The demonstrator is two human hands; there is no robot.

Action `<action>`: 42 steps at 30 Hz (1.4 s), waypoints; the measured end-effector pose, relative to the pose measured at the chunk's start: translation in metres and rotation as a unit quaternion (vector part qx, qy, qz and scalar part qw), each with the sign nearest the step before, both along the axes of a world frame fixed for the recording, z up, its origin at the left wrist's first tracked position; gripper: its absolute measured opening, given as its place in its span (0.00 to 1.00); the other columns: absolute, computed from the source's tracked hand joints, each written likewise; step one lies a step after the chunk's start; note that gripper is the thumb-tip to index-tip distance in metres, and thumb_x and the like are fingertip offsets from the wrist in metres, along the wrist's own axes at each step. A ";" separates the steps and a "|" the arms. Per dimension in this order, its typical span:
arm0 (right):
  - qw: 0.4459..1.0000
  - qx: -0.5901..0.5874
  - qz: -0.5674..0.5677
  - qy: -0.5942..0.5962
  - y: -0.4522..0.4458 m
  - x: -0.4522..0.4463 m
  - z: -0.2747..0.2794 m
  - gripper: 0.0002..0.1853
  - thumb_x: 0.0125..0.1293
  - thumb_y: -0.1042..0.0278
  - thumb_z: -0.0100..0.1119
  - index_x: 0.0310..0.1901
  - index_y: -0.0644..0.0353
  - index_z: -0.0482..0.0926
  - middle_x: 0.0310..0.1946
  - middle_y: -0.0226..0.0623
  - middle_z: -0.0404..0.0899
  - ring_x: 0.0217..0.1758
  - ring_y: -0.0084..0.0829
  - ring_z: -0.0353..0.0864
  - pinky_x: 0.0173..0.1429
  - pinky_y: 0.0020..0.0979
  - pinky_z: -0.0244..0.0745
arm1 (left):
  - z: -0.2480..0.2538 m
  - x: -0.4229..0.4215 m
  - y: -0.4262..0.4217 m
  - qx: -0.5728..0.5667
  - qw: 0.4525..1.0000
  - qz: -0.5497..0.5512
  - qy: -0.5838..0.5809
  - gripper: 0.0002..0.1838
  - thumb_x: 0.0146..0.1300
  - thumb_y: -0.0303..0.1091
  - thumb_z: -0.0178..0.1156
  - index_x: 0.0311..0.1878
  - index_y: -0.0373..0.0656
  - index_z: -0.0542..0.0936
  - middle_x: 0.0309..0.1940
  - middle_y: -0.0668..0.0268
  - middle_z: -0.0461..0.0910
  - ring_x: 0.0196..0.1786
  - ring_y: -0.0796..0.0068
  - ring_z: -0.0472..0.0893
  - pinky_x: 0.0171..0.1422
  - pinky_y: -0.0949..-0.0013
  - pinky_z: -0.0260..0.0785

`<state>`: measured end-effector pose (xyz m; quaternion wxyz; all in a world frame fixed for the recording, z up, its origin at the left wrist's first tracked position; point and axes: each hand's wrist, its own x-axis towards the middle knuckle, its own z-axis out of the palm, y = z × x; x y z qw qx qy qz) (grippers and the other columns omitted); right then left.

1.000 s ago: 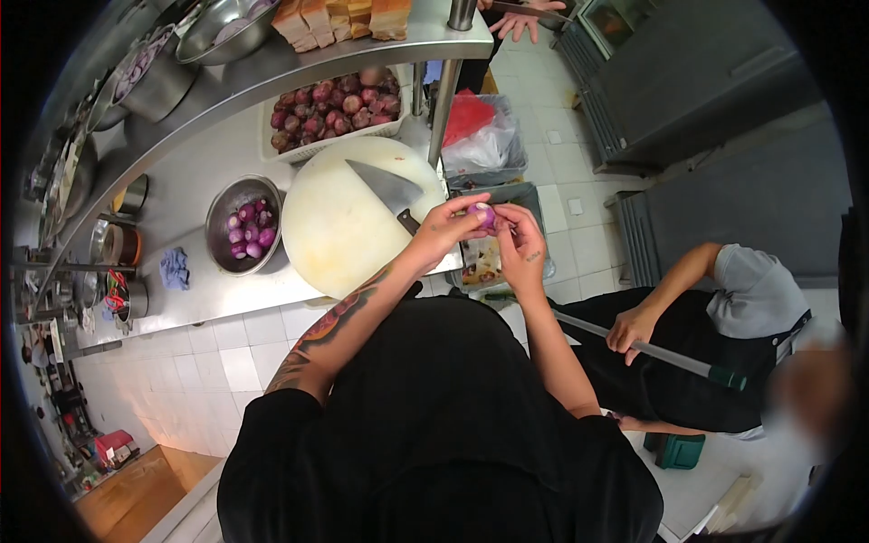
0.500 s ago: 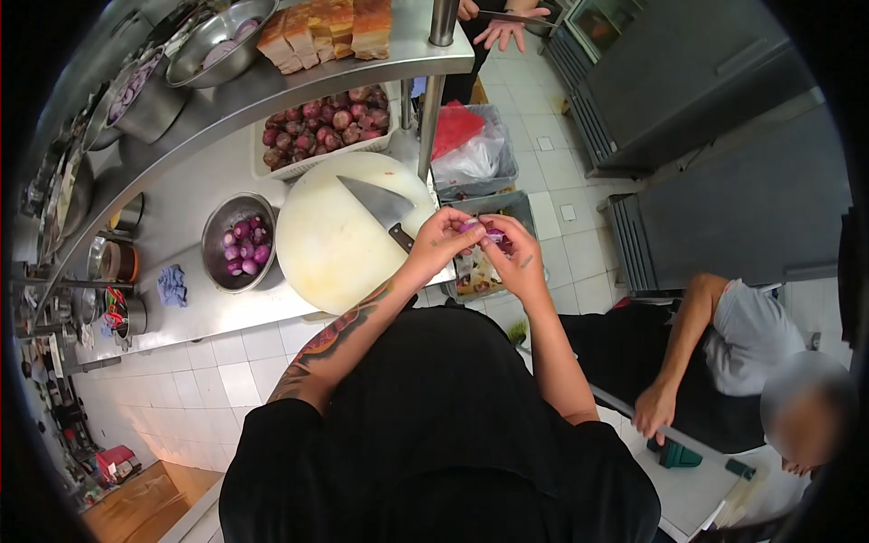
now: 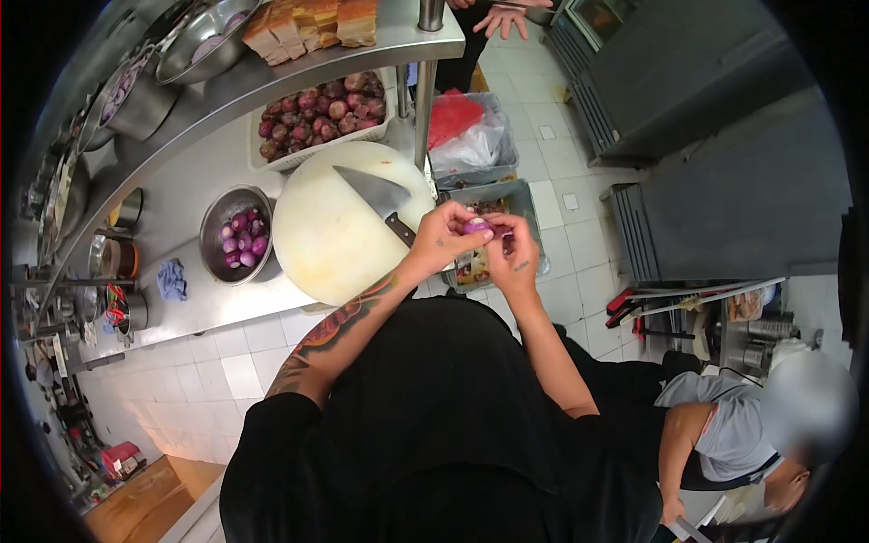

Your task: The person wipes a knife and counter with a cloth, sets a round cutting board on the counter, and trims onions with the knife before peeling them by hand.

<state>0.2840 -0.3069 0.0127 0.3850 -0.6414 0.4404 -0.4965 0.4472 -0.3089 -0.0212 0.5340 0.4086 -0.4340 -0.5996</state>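
Observation:
My left hand [image 3: 445, 233] grips a small purple onion [image 3: 476, 225] between thumb and fingers. Touching it from the other side is my right hand [image 3: 513, 256], its fingers pinched on a strip of purple skin [image 3: 501, 233]. Both hands are above a grey bin [image 3: 531, 213] of scraps. Left of them, a knife [image 3: 376, 191] lies on the round white cutting board [image 3: 317, 237], handle toward my left hand. A steel bowl [image 3: 211, 224] beside the board holds several peeled purple onions [image 3: 244, 237].
Behind the board is a white basket [image 3: 288, 161] of unpeeled onions. A raised steel shelf [image 3: 299, 71] bears meat slabs [image 3: 312, 27] and bowls. A blue cloth [image 3: 171, 280] lies on the counter. A co-worker [image 3: 724, 425] is close at the right; another person's hand [image 3: 507, 20] shows at the top.
The co-worker at the right has moved down and away with the pole. More purple skin hangs off the onion, at my right fingers. The view has shifted slightly.

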 end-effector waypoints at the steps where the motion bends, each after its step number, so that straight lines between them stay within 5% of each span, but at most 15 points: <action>1: 1.000 0.004 -0.009 -0.018 -0.006 -0.008 -0.011 0.12 0.65 0.83 0.56 0.49 0.67 0.78 0.48 0.41 0.85 0.46 0.26 0.85 0.52 0.30 0.83 | 0.001 -0.001 0.002 0.001 1.000 -0.003 0.000 0.16 0.62 0.26 0.76 0.48 0.38 0.78 0.41 0.66 0.85 0.43 0.81 0.83 0.48 0.72 0.78; 4: 0.995 0.038 -0.018 -0.093 -0.017 -0.018 -0.020 0.12 0.65 0.86 0.51 0.48 0.66 0.77 0.47 0.40 0.84 0.41 0.23 0.82 0.48 0.27 0.80 | 0.007 -0.001 0.007 0.000 0.998 -0.068 -0.010 0.16 0.65 0.27 0.73 0.53 0.37 0.79 0.44 0.63 0.86 0.46 0.78 0.84 0.51 0.70 0.79; 10: 0.984 0.032 -0.042 -0.172 -0.015 -0.033 0.002 0.10 0.71 0.84 0.52 0.51 0.64 0.75 0.43 0.37 0.83 0.40 0.22 0.84 0.42 0.25 0.83 | 0.015 0.012 0.003 0.102 0.963 -0.120 0.217 0.25 0.76 0.32 0.58 0.73 0.38 0.73 0.58 0.59 0.83 0.54 0.72 0.84 0.60 0.65 0.79; 11: 0.985 0.100 -0.043 -0.137 -0.019 -0.049 -0.009 0.17 0.70 0.80 0.57 0.59 0.66 0.74 0.53 0.46 0.82 0.52 0.36 0.85 0.57 0.36 0.84 | 0.010 0.014 0.002 0.108 0.952 -0.142 0.249 0.26 0.77 0.35 0.55 0.75 0.40 0.71 0.59 0.57 0.82 0.55 0.69 0.84 0.60 0.63 0.80; 12: 0.984 0.102 -0.039 -0.138 -0.023 -0.062 -0.016 0.17 0.70 0.80 0.57 0.59 0.66 0.74 0.53 0.46 0.82 0.52 0.36 0.85 0.57 0.36 0.84 | 0.006 0.017 0.003 0.113 0.939 -0.160 0.281 0.28 0.78 0.39 0.52 0.77 0.41 0.69 0.61 0.54 0.82 0.57 0.67 0.84 0.61 0.61 0.80; 14: 0.966 -0.081 -0.089 0.228 -0.037 -0.075 -0.031 0.34 0.68 0.72 0.67 0.74 0.64 0.67 0.66 0.56 0.75 0.67 0.45 0.78 0.68 0.42 0.77 | 0.005 0.020 0.009 0.131 0.926 -0.179 0.305 0.35 0.74 0.47 0.53 0.80 0.42 0.65 0.61 0.53 0.82 0.55 0.65 0.85 0.60 0.59 0.79; 16: 0.949 -0.039 -0.078 0.303 -0.039 -0.102 -0.064 0.47 0.64 0.58 0.73 0.80 0.64 0.59 0.79 0.58 0.60 0.84 0.60 0.53 0.84 0.49 0.51 | 0.010 0.031 0.019 0.168 0.911 -0.170 0.336 0.35 0.74 0.50 0.50 0.79 0.42 0.66 0.57 0.53 0.84 0.52 0.65 0.86 0.59 0.62 0.78; 22: 0.898 0.112 -0.034 0.423 -0.013 -0.167 -0.114 0.39 0.67 0.53 0.70 0.75 0.62 0.68 0.74 0.70 0.63 0.80 0.60 0.62 0.80 0.48 0.60 | -0.014 0.139 0.065 0.116 0.865 0.068 0.484 0.31 0.75 0.52 0.52 0.70 0.38 0.74 0.48 0.57 0.84 0.47 0.66 0.85 0.53 0.66 0.77; 26: 0.899 0.197 0.052 0.387 -0.005 -0.174 -0.119 0.33 0.68 0.55 0.69 0.70 0.63 0.75 0.70 0.67 0.70 0.72 0.60 0.74 0.75 0.46 0.70 | -0.041 0.251 0.096 0.043 0.797 0.492 0.347 0.27 0.79 0.51 0.50 0.69 0.39 0.72 0.59 0.56 0.79 0.58 0.62 0.80 0.66 0.61 0.74; 28: 0.902 0.185 0.076 0.383 -0.011 -0.170 -0.122 0.30 0.69 0.56 0.68 0.68 0.65 0.77 0.69 0.63 0.73 0.68 0.57 0.78 0.71 0.45 0.74 | -0.016 0.293 0.119 0.073 0.791 0.552 0.253 0.28 0.81 0.53 0.47 0.71 0.39 0.69 0.64 0.58 0.74 0.63 0.63 0.76 0.74 0.56 0.67; 30: 0.901 0.127 0.117 0.397 -0.023 -0.157 -0.122 0.27 0.70 0.57 0.68 0.67 0.61 0.78 0.65 0.54 0.79 0.61 0.47 0.84 0.64 0.42 0.79 | -0.031 0.339 0.131 -0.055 0.806 0.568 0.158 0.34 0.82 0.53 0.46 0.80 0.40 0.58 0.78 0.59 0.63 0.79 0.65 0.63 0.86 0.55 0.47; 31: 0.902 0.124 0.118 0.397 -0.027 -0.143 -0.110 0.27 0.70 0.57 0.68 0.67 0.61 0.78 0.65 0.54 0.79 0.61 0.47 0.84 0.64 0.42 0.79 | -0.018 0.342 0.138 -0.058 0.805 0.569 0.158 0.34 0.82 0.53 0.46 0.80 0.40 0.58 0.78 0.59 0.63 0.79 0.65 0.63 0.86 0.55 0.47; 33: 0.915 0.013 0.158 0.372 -0.032 -0.111 -0.085 0.23 0.69 0.64 0.66 0.63 0.63 0.80 0.65 0.57 0.78 0.65 0.54 0.81 0.68 0.43 0.76 | 0.014 0.343 0.149 -0.145 0.812 0.565 -0.013 0.40 0.83 0.49 0.46 0.86 0.47 0.39 0.88 0.58 0.34 0.89 0.67 0.32 0.88 0.59 0.23; 37: 0.936 -0.034 0.171 0.306 -0.030 -0.047 -0.056 0.15 0.67 0.72 0.63 0.54 0.63 0.84 0.58 0.54 0.82 0.57 0.52 0.84 0.62 0.42 0.79 | 0.065 0.309 0.157 -0.164 0.789 0.587 -0.076 0.41 0.84 0.50 0.45 0.86 0.43 0.37 0.88 0.58 0.29 0.88 0.67 0.30 0.89 0.61 0.23; 42: 0.926 -0.012 0.339 0.167 -0.004 0.022 -0.012 0.05 0.66 0.77 0.58 0.39 0.58 0.83 0.32 0.44 0.83 0.37 0.45 0.85 0.37 0.38 0.78 | 0.010 0.276 0.159 -0.107 0.811 0.573 -0.049 0.40 0.84 0.52 0.43 0.86 0.41 0.41 0.87 0.55 0.34 0.88 0.64 0.35 0.89 0.60 0.26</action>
